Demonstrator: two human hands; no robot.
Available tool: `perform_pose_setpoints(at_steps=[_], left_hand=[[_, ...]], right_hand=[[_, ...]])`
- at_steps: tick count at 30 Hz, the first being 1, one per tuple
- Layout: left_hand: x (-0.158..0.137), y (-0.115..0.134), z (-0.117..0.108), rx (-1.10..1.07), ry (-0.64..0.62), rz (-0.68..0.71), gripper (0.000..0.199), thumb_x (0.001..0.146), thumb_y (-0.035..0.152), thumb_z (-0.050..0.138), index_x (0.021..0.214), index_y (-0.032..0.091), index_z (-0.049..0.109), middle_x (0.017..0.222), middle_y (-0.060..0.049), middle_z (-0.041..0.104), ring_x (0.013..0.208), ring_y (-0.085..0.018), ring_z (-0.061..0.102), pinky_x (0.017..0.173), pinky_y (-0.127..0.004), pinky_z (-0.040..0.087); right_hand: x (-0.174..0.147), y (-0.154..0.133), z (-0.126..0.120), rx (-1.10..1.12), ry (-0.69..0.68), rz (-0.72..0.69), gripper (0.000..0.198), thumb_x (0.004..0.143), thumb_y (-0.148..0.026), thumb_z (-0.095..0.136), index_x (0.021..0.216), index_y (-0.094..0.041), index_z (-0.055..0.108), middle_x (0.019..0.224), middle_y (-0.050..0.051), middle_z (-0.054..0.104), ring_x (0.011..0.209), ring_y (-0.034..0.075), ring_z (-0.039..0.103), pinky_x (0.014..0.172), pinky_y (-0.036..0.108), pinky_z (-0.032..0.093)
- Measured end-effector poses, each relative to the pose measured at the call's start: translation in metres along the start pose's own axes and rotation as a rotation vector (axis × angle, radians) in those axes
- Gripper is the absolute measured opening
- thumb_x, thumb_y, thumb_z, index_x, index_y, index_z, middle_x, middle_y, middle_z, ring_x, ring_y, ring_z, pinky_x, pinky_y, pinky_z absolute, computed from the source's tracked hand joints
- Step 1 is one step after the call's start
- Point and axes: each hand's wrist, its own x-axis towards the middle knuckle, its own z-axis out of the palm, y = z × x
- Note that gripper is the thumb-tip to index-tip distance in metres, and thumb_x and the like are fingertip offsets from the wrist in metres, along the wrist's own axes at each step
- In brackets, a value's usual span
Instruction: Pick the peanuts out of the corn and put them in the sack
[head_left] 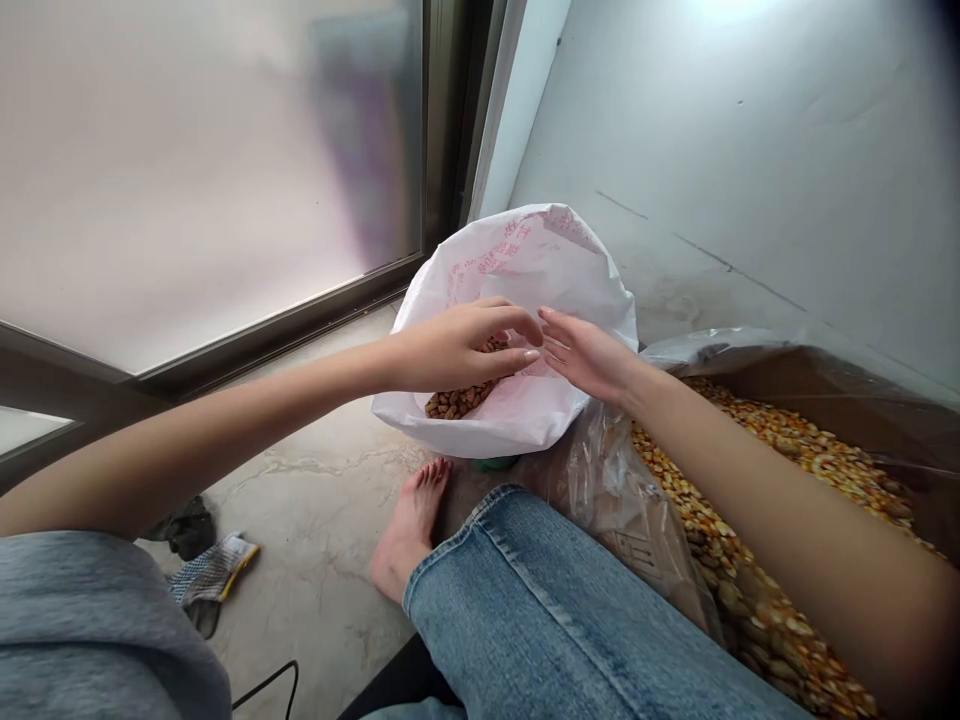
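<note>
— How were the hands set at that moment?

— The left hand (465, 345) reached over the mouth of the white plastic bag (517, 400), fingers curled with the tips drawn together, as though pinching something small; what it pinched, if anything, I could not tell. The right hand (589, 355) was open, palm up and fingers stretched toward the left fingertips, almost touching them, likely placed to catch whatever the left let go.

— And what lay under them?

— Brown beans (459, 400) sat in the bottom of the bag, directly below the left hand. The bag's rim was rolled open and stood up at the back, which kept the mouth wide and the beans within reach.

— Where did the bag rest?

— On the floor (315, 500), just beyond a bare foot (411, 530) and a knee in jeans (540, 600), close enough to work seated.

— Anything at the right?

— A cardboard box lined with clear plastic (825, 380), full of yellow corn kernels (750, 520), lay under the right forearm, touching the bag's side.

— And farther out?

— Work gloves (214, 575) lay unused on the floor at the left, near a glass door (225, 180).
</note>
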Motion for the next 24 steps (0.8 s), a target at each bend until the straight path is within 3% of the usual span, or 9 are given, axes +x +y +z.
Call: perform_pose_setpoints(at_steps=[2,5,8,11,13,17,21,24], left_hand=[[-0.001,-0.002,0.0,0.002,-0.017,0.006,0.015,0.073,0.019,0.049,0.086,0.015,0.056,0.092,-0.005,0.054,0.09,-0.015,0.048,0.075,-0.025,0.038],[-0.001,-0.003,0.002,0.0,-0.026,0.001,0.016,0.074,0.019,0.048,0.086,0.015,0.056,0.092,-0.005,0.055,0.091,-0.016,0.048,0.075,-0.026,0.038],[0.002,0.001,0.006,-0.009,-0.037,-0.007,0.015,0.074,0.019,0.048,0.085,0.015,0.056,0.09,-0.005,0.055,0.089,-0.015,0.049,0.075,-0.026,0.038],[0.01,0.01,0.016,0.024,-0.084,0.046,0.015,0.074,0.021,0.048,0.086,0.017,0.056,0.093,-0.003,0.055,0.087,-0.014,0.049,0.076,-0.027,0.038],[0.018,0.02,0.026,0.061,-0.111,0.12,0.014,0.075,0.022,0.048,0.085,0.018,0.056,0.092,-0.003,0.055,0.085,-0.014,0.05,0.077,-0.027,0.038],[0.043,0.041,0.058,0.148,-0.224,0.273,0.014,0.076,0.022,0.046,0.085,0.018,0.056,0.093,-0.002,0.055,0.085,-0.013,0.051,0.078,-0.026,0.038],[0.072,0.056,0.103,0.307,-0.435,0.415,0.022,0.081,0.024,0.04,0.094,0.017,0.055,0.098,-0.005,0.054,0.089,-0.014,0.051,0.08,-0.027,0.038],[0.091,0.061,0.141,0.44,-0.576,0.483,0.029,0.082,0.027,0.037,0.103,0.014,0.052,0.101,-0.008,0.053,0.089,-0.017,0.051,0.077,-0.03,0.039]], right_hand=[[-0.018,-0.01,-0.01,0.025,-0.071,0.136,0.014,0.076,-0.027,0.05,0.085,-0.019,0.057,0.09,0.004,0.057,0.083,0.015,0.056,0.063,0.027,0.048],[-0.053,-0.034,-0.029,0.009,-0.095,0.216,0.024,0.082,-0.031,0.039,0.093,-0.019,0.058,0.095,0.007,0.059,0.088,0.017,0.056,0.068,0.032,0.046],[-0.086,-0.054,-0.057,-0.061,0.02,0.247,0.039,0.087,-0.032,0.023,0.093,-0.019,0.059,0.098,0.01,0.06,0.089,0.017,0.057,0.072,0.035,0.044],[-0.11,-0.055,-0.093,-0.134,0.186,0.268,0.041,0.086,-0.028,0.021,0.09,-0.02,0.061,0.099,0.013,0.059,0.086,0.017,0.059,0.074,0.035,0.043],[-0.121,-0.046,-0.12,-0.198,0.249,0.292,0.034,0.084,-0.026,0.028,0.091,-0.02,0.06,0.102,0.014,0.058,0.084,0.018,0.059,0.074,0.035,0.043],[-0.144,-0.015,-0.171,-0.395,0.251,0.333,0.026,0.077,-0.028,0.043,0.097,-0.021,0.059,0.109,0.014,0.055,0.088,0.02,0.058,0.075,0.03,0.045],[-0.163,0.021,-0.21,-0.674,0.21,0.386,0.035,0.064,-0.045,0.053,0.091,-0.024,0.06,0.103,0.008,0.059,0.081,0.022,0.059,0.067,0.03,0.048],[-0.171,0.045,-0.229,-0.837,0.197,0.308,0.042,0.058,-0.055,0.052,0.085,-0.024,0.06,0.095,0.005,0.061,0.079,0.023,0.059,0.07,0.032,0.048]])
